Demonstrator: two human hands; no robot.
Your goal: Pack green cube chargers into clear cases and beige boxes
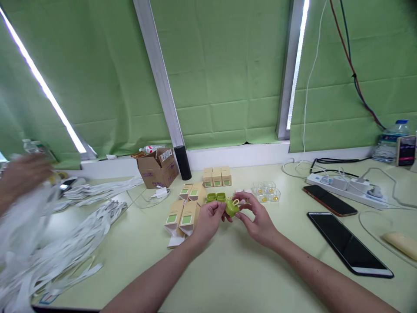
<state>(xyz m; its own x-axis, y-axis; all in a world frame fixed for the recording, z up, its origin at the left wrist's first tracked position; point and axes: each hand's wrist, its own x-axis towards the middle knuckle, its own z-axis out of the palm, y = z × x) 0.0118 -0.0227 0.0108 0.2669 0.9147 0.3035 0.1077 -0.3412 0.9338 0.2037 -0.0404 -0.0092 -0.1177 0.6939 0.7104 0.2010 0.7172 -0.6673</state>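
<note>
Between my two hands, above the table, is a small glossy green rounded case [232, 208] with a pale yellow loop on its upper right. My left hand [209, 219] pinches its left side with thumb and fingers. On the other side, the thumb and curled fingers of my right hand [257, 221] grip it by the loop and lower edge. Two open green square boxes [216, 197] sit just behind my left hand. Cream paper boxes [180, 217] with green labels stand to its left. Behind my right hand are clear plastic cups [266, 191] with gold-coloured pieces inside.
Three cream boxes [217, 177] stand farther back, near a cardboard carton [158, 168] and a black cylinder [182, 162]. White straps [74, 245] cover the left, where a co-worker's blurred hand [26, 174] moves. At right lie a tablet [348, 243], a phone [329, 200] and a power strip [347, 189].
</note>
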